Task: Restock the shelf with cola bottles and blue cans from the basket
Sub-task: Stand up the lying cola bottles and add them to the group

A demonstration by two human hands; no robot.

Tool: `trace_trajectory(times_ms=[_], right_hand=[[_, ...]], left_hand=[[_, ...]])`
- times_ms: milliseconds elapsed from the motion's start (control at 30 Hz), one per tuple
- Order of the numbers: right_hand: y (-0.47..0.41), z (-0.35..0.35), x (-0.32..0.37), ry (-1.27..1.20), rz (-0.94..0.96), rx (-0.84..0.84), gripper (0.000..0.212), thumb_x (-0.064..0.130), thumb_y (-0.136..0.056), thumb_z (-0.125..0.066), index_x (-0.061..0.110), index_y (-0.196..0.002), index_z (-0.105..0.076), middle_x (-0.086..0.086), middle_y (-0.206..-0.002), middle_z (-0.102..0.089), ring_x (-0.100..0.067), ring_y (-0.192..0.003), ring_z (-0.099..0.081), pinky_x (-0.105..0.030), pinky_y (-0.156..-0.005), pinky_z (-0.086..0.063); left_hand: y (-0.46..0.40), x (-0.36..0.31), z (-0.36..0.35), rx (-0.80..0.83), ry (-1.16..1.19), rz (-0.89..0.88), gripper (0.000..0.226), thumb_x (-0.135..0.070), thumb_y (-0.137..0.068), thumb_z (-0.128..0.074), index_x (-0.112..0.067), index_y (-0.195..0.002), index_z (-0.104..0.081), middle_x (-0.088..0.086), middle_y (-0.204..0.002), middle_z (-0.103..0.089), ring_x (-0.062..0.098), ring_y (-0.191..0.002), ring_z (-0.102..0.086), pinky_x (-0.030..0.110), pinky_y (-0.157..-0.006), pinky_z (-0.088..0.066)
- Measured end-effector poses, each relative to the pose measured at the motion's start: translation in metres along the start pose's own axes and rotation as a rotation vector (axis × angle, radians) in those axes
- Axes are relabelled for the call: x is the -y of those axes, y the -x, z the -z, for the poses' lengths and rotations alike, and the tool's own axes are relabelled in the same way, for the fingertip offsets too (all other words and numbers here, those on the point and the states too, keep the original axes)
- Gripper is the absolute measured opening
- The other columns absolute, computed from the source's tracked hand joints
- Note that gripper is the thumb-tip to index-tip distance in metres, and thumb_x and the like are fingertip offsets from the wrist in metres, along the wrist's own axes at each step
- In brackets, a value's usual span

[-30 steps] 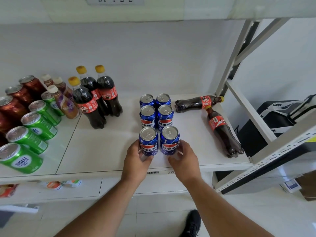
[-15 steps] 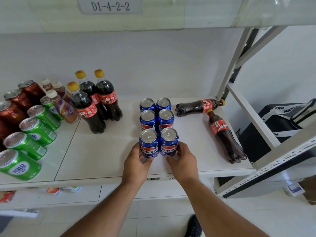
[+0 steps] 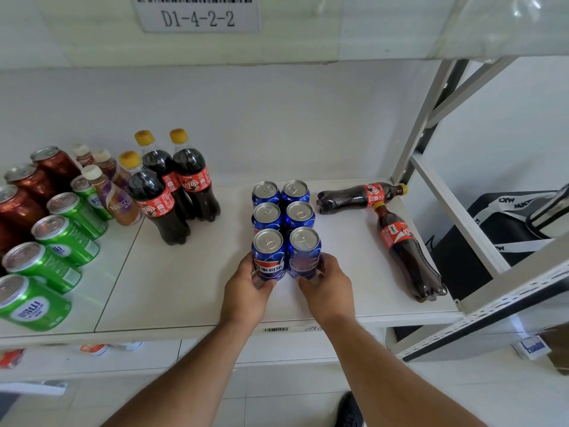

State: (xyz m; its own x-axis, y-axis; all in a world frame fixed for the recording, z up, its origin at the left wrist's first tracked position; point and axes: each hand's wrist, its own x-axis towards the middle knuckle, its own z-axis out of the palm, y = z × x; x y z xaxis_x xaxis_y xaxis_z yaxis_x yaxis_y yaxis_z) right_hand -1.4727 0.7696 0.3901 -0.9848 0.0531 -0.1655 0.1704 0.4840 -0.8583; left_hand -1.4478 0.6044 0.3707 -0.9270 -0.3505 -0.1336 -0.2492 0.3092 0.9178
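Several blue cans stand in two columns on the white shelf (image 3: 191, 291). My left hand (image 3: 246, 292) grips the front left blue can (image 3: 268, 254). My right hand (image 3: 326, 291) grips the front right blue can (image 3: 304, 252). Both cans stand upright on the shelf, touching each other and the pair behind (image 3: 283, 215). Three upright cola bottles (image 3: 172, 192) with yellow caps stand to the left. Two cola bottles lie on their sides at the right: one (image 3: 360, 197) across the back, one (image 3: 403, 254) pointing toward me. No basket is in view.
Green cans (image 3: 61, 238), red cans (image 3: 27, 192) and small coffee bottles (image 3: 114, 198) fill the shelf's left side. A label reading D1-4-2-2 (image 3: 197, 13) hangs on the shelf above. The grey shelf frame (image 3: 431, 118) and a black bag (image 3: 505, 229) are at the right.
Both hands keep hold of the two front blue cans, which have slid slightly toward the back against the other cans. My head has tilted up a little.
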Motion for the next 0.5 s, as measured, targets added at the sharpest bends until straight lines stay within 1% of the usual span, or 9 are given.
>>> trace_trajectory(times_ms=[100, 233, 367, 433, 500], right_hand=[[-0.001, -0.001, 0.000, 0.002, 0.002, -0.004, 0.058, 0.027, -0.091, -0.079, 0.025, -0.142, -0.053, 0.007, -0.131, -0.070, -0.012, -0.110, -0.066, -0.025, -0.091, -0.052], [-0.002, -0.001, -0.001, 0.017, 0.000, -0.006, 0.058, 0.027, -0.091, -0.079, 0.025, -0.142, -0.052, 0.007, -0.132, -0.070, -0.014, -0.114, -0.067, -0.027, -0.093, -0.054], [-0.001, 0.001, 0.000, 0.027, -0.004, 0.004, 0.057, 0.027, -0.091, -0.079, 0.025, -0.142, -0.052, 0.006, -0.133, -0.069, -0.014, -0.114, -0.066, -0.025, -0.092, -0.053], [0.000, 0.004, 0.001, 0.055, -0.006, 0.013, 0.059, 0.028, -0.093, -0.077, 0.024, -0.145, -0.050, 0.004, -0.139, -0.066, -0.016, -0.118, -0.064, -0.027, -0.095, -0.053], [0.004, 0.011, 0.001, 0.096, -0.027, 0.016, 0.066, 0.029, -0.096, -0.074, 0.023, -0.153, -0.042, 0.002, -0.151, -0.057, -0.020, -0.131, -0.060, -0.033, -0.104, -0.052]], left_hand=[[-0.002, 0.000, 0.000, 0.004, -0.006, 0.001, 0.071, -0.008, -0.091, -0.079, -0.028, -0.152, -0.049, -0.010, -0.139, -0.067, 0.004, -0.120, -0.066, 0.029, -0.104, -0.052], [-0.003, 0.002, -0.001, 0.000, -0.023, 0.001, 0.070, -0.011, -0.091, -0.081, -0.028, -0.151, -0.049, -0.008, -0.142, -0.067, 0.011, -0.126, -0.066, 0.037, -0.109, -0.054], [-0.003, -0.001, 0.000, 0.014, -0.044, -0.001, 0.071, -0.012, -0.091, -0.081, -0.030, -0.151, -0.048, -0.008, -0.145, -0.064, 0.013, -0.129, -0.065, 0.038, -0.110, -0.053], [-0.003, -0.001, 0.003, 0.028, -0.079, -0.012, 0.075, -0.013, -0.091, -0.080, -0.033, -0.154, -0.044, -0.011, -0.149, -0.059, 0.011, -0.131, -0.060, 0.037, -0.111, -0.050], [0.001, 0.001, 0.007, 0.026, -0.134, 0.001, 0.079, -0.016, -0.093, -0.078, -0.034, -0.158, -0.036, -0.011, -0.158, -0.049, 0.015, -0.139, -0.053, 0.040, -0.114, -0.048]])
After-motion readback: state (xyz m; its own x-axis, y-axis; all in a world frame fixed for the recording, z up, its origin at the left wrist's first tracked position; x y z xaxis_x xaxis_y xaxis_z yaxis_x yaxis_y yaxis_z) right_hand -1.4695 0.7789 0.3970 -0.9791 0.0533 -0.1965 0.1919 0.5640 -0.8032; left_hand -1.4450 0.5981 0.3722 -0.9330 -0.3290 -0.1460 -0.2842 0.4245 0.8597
